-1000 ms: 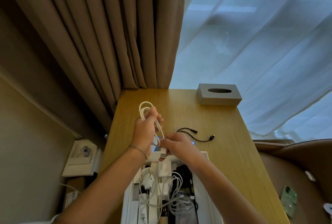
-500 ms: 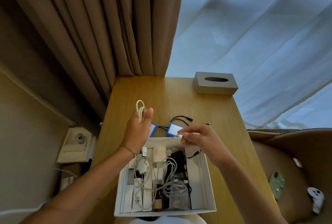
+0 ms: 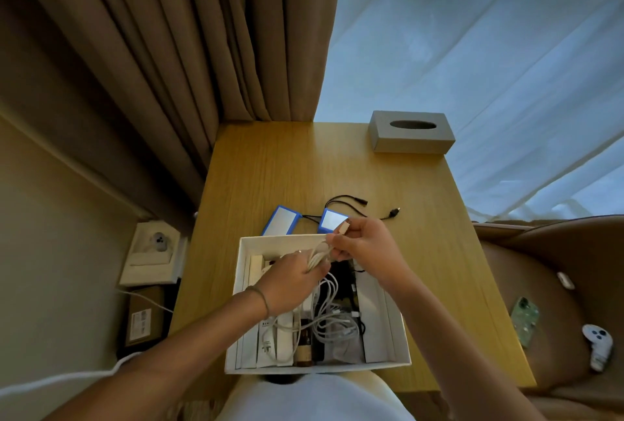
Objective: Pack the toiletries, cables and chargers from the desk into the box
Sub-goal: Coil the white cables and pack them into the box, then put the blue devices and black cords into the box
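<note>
The long light-wood desk is seen running from the near edge away to the curtains, and the open white cardboard box is set on its near part, its long axis pointing near to far. The box is already crowded with white cables, white packets and a small brown bottle. Just beyond its far wall, two blue-edged flat chargers are lying on the desk, joined to a thin black cable that trails off to the right.

Above the far half of the box, a coiled white cable is held between both hands. The bundle is gripped by the left hand, whose fingers are curled round it. The loose plug end is pinched between thumb and fingertips of the right hand, just to the far right of the coil. Neither hand is slack.

The relation that matters is judged to be vertical: the coil hangs directly over the box's far middle, so only a short drop is called for. The left hand is the nearer one to the box floor. The chargers and the black cable are judged to remain to be packed, closest to the right hand.
</note>
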A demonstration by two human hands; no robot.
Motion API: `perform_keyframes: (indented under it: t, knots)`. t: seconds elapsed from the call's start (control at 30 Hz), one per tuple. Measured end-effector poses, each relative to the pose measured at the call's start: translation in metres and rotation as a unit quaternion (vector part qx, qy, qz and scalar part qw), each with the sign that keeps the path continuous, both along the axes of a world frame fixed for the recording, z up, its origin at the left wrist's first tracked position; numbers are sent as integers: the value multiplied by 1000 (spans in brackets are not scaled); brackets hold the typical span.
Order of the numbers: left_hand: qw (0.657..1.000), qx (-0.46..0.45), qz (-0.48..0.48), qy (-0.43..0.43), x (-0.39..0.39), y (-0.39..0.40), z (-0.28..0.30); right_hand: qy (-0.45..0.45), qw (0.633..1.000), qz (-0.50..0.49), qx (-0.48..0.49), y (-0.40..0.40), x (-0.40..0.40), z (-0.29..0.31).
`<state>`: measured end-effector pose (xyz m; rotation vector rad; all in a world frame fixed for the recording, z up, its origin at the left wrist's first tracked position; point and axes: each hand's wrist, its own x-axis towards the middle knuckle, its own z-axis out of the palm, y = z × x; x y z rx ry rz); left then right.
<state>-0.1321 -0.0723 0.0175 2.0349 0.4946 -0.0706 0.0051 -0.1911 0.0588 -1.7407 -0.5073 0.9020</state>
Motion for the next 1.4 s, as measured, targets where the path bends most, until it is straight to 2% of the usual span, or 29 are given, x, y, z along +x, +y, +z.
perform_keyframes:
  t: [0.1, 0.17, 0.27, 0.37, 0.43, 0.57, 0.7, 0.87, 0.93, 1.0, 1.03, 1.1, 1.17, 1.27, 1.4]
  knots:
    - [996, 81, -29, 2, -10, -10, -8, -43, 997, 35, -54, -8, -5, -14]
    - [994, 98, -37, 29, -15, -14, -12, -55, 995, 50, -68, -13, -9, -23]
    - [994, 36, -55, 93, -21, -18, -16, -57, 988, 92, -106, -17, -13, -32]
    - [990, -72, -77, 98, -23, -20, -22, 9, 978, 167, -127, -21, -16, -36]
    - [983, -133, -72, 101, -22, -19, -28, -12, 968, 207, -142, -23, -20, -39]
    - [981, -126, -84, 121, -21, -19, -35, -20, 973, 162, -163, -26, -25, -48]
    - [993, -39, -38, 109, -29, -17, -40, 26, 976, 124, -176, -35, -26, -61]
    - [985, 85, -101, 111, -43, -20, -43, -55, 960, 123, -246, -44, -32, -84]
    - [968, 210, -111, 84, -46, -23, -44, -118, 942, 137, -281, -45, -35, -90]
    - [930, 340, -131, 51, -45, -28, -46, -198, 921, 150, -301, -45, -40, -93]
    - [913, 375, -151, 56, -43, -31, -45, -230, 912, 149, -304, -45, -42, -93]
    - [904, 379, -174, 94, -38, -34, -42, -283, 901, 139, -298, -45, -45, -92]
    - [918, 348, -151, 117, -34, -33, -41, -312, 900, 121, -280, -45, -43, -87]
    - [949, 300, -65, 77, -27, -26, -34, -315, 915, 97, -233, -43, -36, -72]
    - [955, 296, -1, 9, -15, -8, -18, -293, 940, 56, -165, -34, -18, -47]
